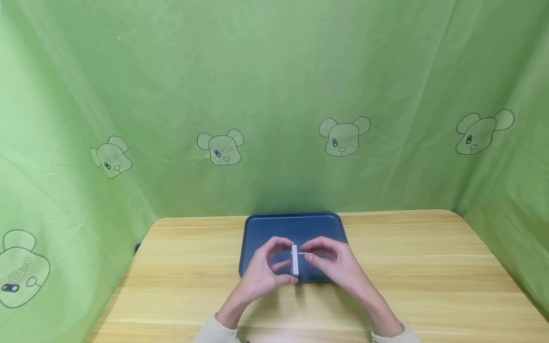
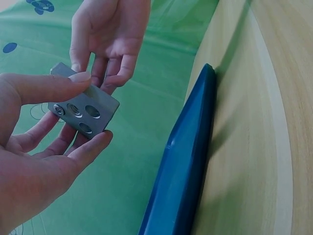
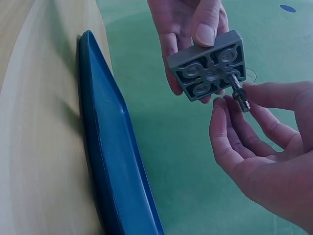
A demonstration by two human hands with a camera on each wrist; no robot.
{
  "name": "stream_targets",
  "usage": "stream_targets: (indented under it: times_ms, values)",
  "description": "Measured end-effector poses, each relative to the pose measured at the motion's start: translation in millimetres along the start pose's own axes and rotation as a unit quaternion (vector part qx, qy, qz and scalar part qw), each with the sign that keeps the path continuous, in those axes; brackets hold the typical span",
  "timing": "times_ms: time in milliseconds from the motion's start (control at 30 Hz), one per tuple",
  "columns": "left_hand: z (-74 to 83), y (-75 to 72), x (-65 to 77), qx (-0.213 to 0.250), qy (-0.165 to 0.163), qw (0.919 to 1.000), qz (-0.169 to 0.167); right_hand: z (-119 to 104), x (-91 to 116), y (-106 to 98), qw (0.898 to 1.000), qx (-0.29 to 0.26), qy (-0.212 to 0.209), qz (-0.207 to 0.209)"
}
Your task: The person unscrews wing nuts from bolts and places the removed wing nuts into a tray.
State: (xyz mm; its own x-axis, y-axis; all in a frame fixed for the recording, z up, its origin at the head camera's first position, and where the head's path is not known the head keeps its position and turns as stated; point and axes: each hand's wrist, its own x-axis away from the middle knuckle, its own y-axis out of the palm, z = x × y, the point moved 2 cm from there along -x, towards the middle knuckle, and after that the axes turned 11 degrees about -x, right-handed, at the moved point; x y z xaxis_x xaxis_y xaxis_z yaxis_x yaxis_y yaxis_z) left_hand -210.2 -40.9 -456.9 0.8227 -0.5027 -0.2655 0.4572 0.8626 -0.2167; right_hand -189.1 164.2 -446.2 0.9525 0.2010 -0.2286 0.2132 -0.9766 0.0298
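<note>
My left hand grips a square grey metal block by its edges, thumb on one side and fingers on the other. Several round holes show on the block's face in the left wrist view, with a bolt head sunk in a corner one. From the block's ribbed back, the threaded bolt sticks out toward my right hand. A small nut sits on its shank near the free end. My right thumb and fingers are curled at that nut, the thumb tip right against it.
Below both hands a dark blue tray with a raised rim lies on the wooden table. Green curtains printed with bear heads stand behind the table and at both sides.
</note>
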Motion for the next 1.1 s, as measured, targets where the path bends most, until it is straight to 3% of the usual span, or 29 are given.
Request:
stream_targets:
  times_ms: [1100]
  values:
    - [2.3, -2.3, 0.7, 0.007, 0.001, 1.0, 0.002, -1.4, 0.2, 0.1, 0.999, -0.017, 0.03, -0.002]
